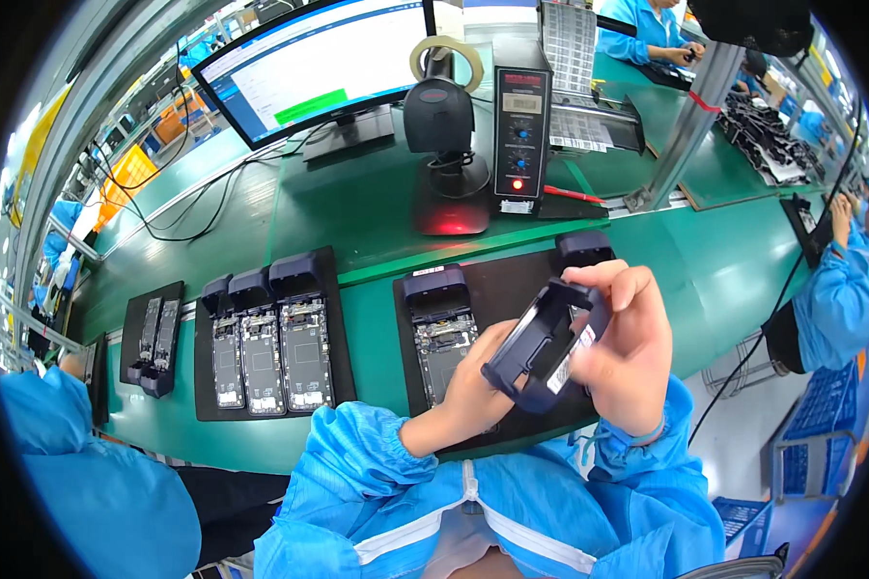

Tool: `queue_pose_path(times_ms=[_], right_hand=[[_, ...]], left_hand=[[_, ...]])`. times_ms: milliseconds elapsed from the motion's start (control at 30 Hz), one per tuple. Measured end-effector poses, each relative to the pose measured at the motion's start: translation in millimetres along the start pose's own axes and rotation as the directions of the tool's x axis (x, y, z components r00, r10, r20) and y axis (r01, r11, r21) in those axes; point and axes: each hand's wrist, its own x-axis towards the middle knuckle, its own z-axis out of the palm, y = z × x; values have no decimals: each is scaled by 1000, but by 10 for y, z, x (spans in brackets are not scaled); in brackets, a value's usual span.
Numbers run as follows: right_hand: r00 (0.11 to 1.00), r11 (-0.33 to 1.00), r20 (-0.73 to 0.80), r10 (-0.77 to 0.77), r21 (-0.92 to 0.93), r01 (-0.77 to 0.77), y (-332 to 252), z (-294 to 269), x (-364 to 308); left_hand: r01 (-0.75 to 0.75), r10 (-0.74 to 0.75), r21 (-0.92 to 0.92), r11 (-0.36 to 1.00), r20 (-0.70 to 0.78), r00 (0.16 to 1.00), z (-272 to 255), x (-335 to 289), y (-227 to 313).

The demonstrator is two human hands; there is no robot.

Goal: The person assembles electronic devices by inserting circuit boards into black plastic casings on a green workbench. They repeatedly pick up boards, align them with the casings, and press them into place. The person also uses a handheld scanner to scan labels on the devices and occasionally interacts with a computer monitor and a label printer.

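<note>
Between my hands, above the right-hand black mat, is a dark navy plastic housing [539, 362], a hollow frame with a white label on its side, held tilted. My left hand [468, 391] pinches its lower left end. My right hand [637, 338] grips the right end, fingers curled over the top and thumb by the label. Under and beside them lies a black circuit board [441, 352] with a navy housing [435, 288] at its far end. Another navy housing [584, 248] stands behind my right hand; what lies below it is mostly hidden.
More boards with housings [299, 352] lie on a black mat [206, 386] to the left. Behind stand a monitor [314, 68], a barcode scanner [439, 116] with a tape roll on it, a black control box [521, 130] and a label printer [599, 125]. Co-workers sit at both sides.
</note>
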Motion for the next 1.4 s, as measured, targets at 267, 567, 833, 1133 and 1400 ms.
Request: queue_pose_path(times_ms=[267, 567, 833, 1133, 1400], right_hand=[[981, 222, -194, 23, -956, -194, 669, -780, -307], [963, 218, -260, 66, -938, -268, 821, -859, -584], [1000, 536, 20, -17, -844, 25, 420, -513, -302], [883, 773, 451, 126, -603, 198, 288, -122, 124], [723, 831, -646, 246, -243, -500, 1035, -1492, 1473]], left_hand=[[584, -545, -545, 602, 254, 799, 174, -25, -328], [768, -645, -526, 366, 451, 617, -21, 122, -407], [685, -531, -654, 322, 474, 703, -109, -29, -41], [462, -632, -866, 191, 252, 733, -305, -86, 176], [314, -647, -923, 223, 101, 756, -704, -308, 96]])
